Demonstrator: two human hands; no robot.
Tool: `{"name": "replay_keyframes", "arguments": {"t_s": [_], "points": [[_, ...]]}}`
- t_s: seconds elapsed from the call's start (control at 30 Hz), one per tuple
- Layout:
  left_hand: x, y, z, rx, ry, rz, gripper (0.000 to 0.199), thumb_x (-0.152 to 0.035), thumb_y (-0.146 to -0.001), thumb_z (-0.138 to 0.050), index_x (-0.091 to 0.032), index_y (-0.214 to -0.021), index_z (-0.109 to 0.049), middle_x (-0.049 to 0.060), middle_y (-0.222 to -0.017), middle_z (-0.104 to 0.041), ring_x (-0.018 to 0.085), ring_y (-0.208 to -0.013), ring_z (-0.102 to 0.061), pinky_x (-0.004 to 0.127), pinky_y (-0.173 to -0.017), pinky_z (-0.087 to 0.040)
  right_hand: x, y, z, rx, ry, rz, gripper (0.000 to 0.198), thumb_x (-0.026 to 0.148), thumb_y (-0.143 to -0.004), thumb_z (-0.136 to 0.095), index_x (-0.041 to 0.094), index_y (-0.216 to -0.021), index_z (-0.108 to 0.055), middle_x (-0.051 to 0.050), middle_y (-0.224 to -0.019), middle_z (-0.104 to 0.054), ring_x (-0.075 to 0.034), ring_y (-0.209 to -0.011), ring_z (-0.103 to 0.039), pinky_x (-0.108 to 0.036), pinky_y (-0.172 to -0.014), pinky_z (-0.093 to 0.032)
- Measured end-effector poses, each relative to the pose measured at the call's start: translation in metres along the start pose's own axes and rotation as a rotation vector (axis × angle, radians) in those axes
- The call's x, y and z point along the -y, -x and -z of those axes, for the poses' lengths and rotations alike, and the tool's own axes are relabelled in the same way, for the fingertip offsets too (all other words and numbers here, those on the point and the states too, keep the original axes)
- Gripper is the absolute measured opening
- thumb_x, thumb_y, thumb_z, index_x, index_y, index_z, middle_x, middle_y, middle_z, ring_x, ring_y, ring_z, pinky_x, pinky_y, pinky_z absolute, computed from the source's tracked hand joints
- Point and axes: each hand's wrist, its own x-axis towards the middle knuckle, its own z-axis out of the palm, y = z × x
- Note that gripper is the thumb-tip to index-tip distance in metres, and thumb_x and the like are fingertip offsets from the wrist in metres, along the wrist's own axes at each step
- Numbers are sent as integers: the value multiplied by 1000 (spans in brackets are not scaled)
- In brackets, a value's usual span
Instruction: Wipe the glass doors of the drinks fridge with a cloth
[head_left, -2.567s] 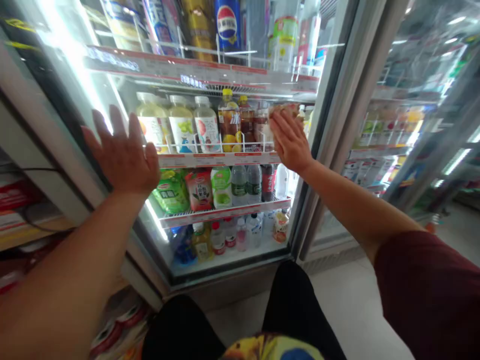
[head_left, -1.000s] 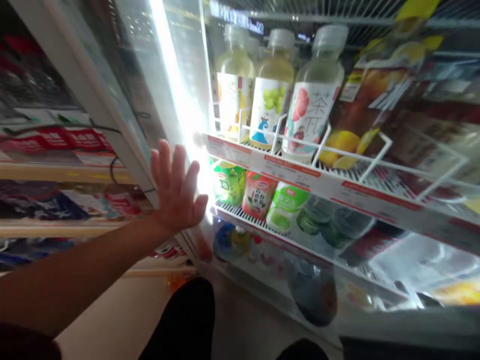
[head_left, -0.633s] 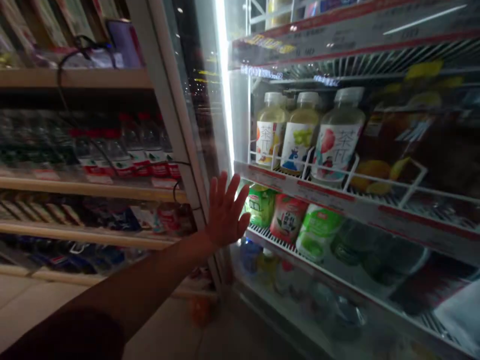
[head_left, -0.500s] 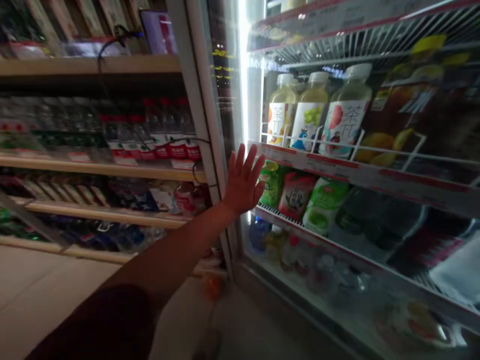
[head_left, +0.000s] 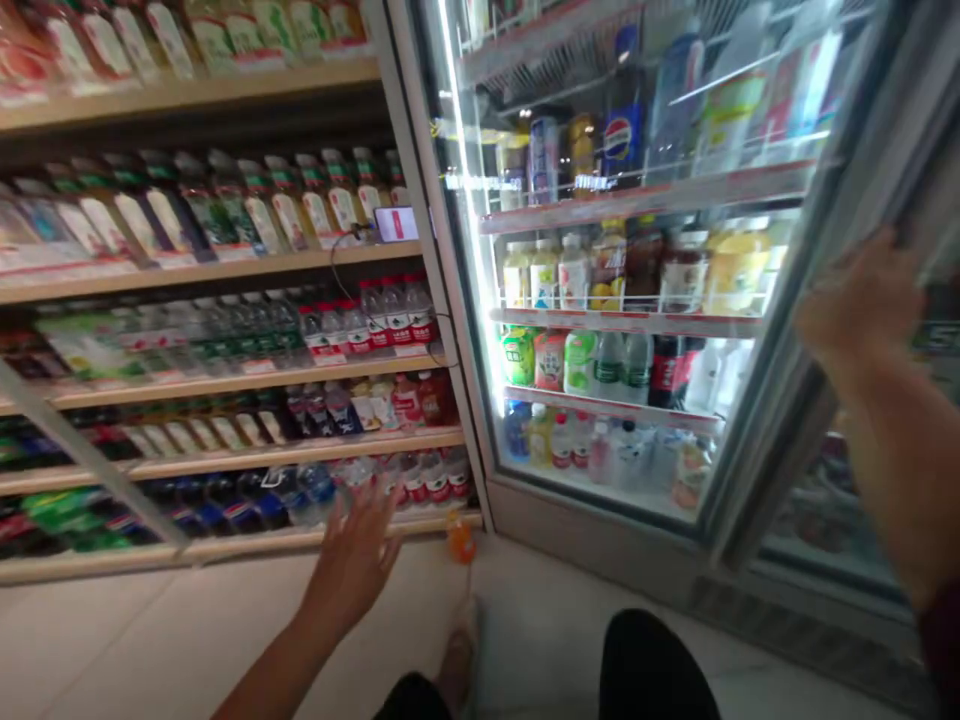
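My left hand (head_left: 358, 550) hangs over the floor, fingers spread, holding nothing; it is slightly blurred. At the right, my right hand (head_left: 862, 300) is curled against the upright frame (head_left: 814, 290) of a glass-fronted drinks fridge. The frame or handle part under its fingers is partly hidden. Behind the glass (head_left: 637, 385), several shelves hold bottles and cans, among them a Pepsi bottle (head_left: 621, 125), tea bottles (head_left: 574, 272) and green drink packs (head_left: 580, 362). Light reflections lie across the pane.
Wooden shelves (head_left: 300, 268) packed with bottles fill the left side. A lit phone-like screen (head_left: 397, 224) with a cable sits at a shelf end. An orange bottle (head_left: 460, 540) stands on the tiled floor (head_left: 135, 640) by the fridge corner. My knee (head_left: 656, 665) shows below.
My left hand has come away from the fridge's left edge, down and to the left. My right hand has come into view at the right frame. The view has pulled back.
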Motion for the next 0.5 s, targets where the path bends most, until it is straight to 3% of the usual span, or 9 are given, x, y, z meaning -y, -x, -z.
{"name": "replay_keyframes", "arguments": {"t_s": [0.1,0.17,0.33,0.5], "points": [[-2,33,2,-51,30,121,67,-37,-108,-40,-29,-174,-30,17,-158,-56,43,-149,-50,72,-124,-36,-8,-9,24,249,138,76,77,11,-94,-74,4,-164,-45,-35,-136,-66,-33,-125,-71,-46,-92,-54],[-23,32,-7,-57,121,117,67,-38,-108,-41,-29,-174,-30,17,-159,-55,45,-149,-50,76,-122,-35,-7,-1,40,225,118,107,67,13,-97,-66,6,-162,-49,-32,-134,-68,-31,-119,-72,-45,-92,-53],[-127,-9,-26,-4,349,-53,59,-37,-110,-44,-27,-168,-43,14,-160,-55,39,-151,-50,68,-126,-39,-7,36,88,142,45,246,82,13,-84,-66,6,-163,-47,-30,-135,-66,-35,-117,-65,-52,-103,-52],[-231,-44,-6,52,586,-191,61,-39,-112,-46,-25,-170,-37,13,-168,-45,34,-159,-39,63,-132,-33,-5,63,137,98,22,434,79,18,-86,-58,5,-163,-46,-23,-123,-67,-35,-108,-65,-57,-101,-58]]}}
